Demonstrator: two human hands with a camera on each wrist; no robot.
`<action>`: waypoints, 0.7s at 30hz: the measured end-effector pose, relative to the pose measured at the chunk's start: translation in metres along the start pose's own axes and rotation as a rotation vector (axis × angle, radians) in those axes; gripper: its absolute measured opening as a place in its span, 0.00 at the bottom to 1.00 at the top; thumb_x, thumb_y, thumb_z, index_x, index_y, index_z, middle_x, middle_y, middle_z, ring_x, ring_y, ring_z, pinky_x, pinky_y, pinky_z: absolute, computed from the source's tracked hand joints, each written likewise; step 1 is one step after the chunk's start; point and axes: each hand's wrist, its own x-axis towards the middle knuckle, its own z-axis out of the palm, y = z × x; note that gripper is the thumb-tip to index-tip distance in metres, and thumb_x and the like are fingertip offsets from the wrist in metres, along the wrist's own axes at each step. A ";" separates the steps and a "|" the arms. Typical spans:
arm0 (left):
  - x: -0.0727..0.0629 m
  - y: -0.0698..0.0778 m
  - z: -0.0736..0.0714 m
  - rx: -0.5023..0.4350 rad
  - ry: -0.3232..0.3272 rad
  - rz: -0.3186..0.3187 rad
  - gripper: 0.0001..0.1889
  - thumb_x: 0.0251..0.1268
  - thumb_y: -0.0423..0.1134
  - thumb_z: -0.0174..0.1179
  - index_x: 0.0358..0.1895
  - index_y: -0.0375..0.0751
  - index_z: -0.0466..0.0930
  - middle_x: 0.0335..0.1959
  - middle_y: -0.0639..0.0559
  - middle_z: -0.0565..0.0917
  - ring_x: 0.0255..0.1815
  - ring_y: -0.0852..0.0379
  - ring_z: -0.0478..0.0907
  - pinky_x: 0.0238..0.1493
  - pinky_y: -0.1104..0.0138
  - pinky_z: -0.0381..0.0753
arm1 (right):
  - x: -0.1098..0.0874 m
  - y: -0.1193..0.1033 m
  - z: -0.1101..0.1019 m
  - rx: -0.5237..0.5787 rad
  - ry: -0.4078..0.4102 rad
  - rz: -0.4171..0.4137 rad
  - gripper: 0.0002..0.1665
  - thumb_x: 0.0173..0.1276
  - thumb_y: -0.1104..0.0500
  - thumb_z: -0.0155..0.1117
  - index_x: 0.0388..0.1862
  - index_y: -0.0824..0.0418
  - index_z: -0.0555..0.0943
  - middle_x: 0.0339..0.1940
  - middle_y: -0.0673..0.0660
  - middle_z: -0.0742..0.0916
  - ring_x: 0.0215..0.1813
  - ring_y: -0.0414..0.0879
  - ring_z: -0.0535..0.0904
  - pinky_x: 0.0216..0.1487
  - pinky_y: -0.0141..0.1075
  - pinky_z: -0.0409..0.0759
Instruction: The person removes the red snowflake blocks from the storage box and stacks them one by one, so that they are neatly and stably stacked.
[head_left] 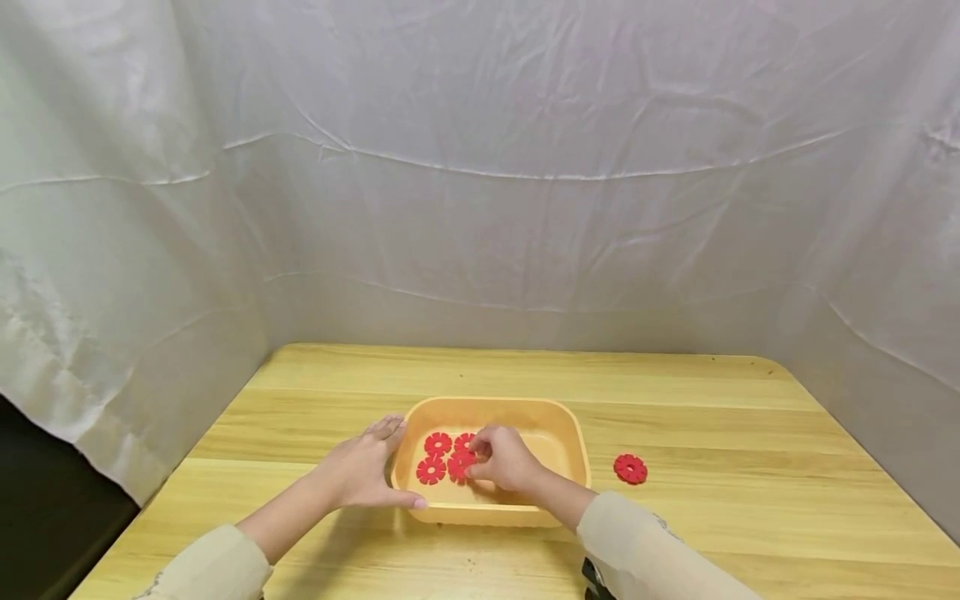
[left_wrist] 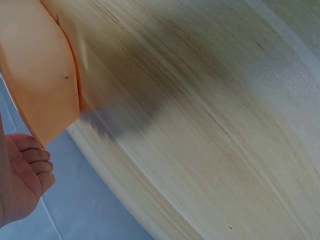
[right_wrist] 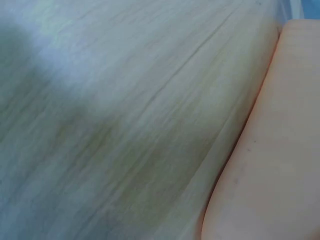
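A shallow orange-yellow plastic bin [head_left: 521, 514] stands on the table with several red, notched snowflake building discs [head_left: 431, 469] in its left half. My left hand [head_left: 367, 468] holds the bin's left end, its thumb over the front rim. In the left wrist view, the curled fingers [left_wrist: 37, 161] of that hand meet the bin's edge. Reaching over the front rim, my right hand [head_left: 510, 460] pinches one red disc [head_left: 459, 465] between thumb and fingers, low inside the bin. The right wrist view shows only the bin's outer wall [right_wrist: 270, 150] and the tabletop, so the hand is hidden there.
Another red disc [head_left: 630, 468], possibly a small stack, lies on the wooden table [head_left: 712, 517] to the right of the bin. Pale cloth curtains [head_left: 525, 233] hang behind the table and at both sides. A small black object [head_left: 595, 579] shows under the right sleeve.
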 end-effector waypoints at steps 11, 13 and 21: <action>0.000 0.001 0.000 -0.007 -0.008 -0.013 0.59 0.38 0.75 0.59 0.64 0.25 0.62 0.67 0.30 0.63 0.69 0.35 0.60 0.64 0.46 0.67 | -0.002 -0.003 -0.007 0.080 0.077 -0.015 0.12 0.48 0.69 0.70 0.34 0.71 0.81 0.31 0.58 0.82 0.35 0.46 0.74 0.33 0.25 0.72; 0.000 0.001 0.000 -0.007 -0.007 -0.015 0.59 0.38 0.75 0.59 0.64 0.25 0.62 0.67 0.30 0.64 0.69 0.35 0.60 0.64 0.46 0.67 | -0.003 -0.004 -0.008 0.080 0.082 -0.008 0.13 0.49 0.69 0.70 0.35 0.70 0.81 0.31 0.57 0.82 0.36 0.46 0.74 0.34 0.25 0.72; 0.000 0.001 0.000 0.000 -0.007 -0.014 0.59 0.38 0.74 0.60 0.64 0.25 0.63 0.67 0.31 0.64 0.69 0.35 0.60 0.63 0.46 0.67 | -0.006 -0.004 -0.014 0.039 0.106 -0.042 0.13 0.49 0.68 0.71 0.35 0.69 0.82 0.31 0.56 0.82 0.36 0.44 0.73 0.34 0.27 0.73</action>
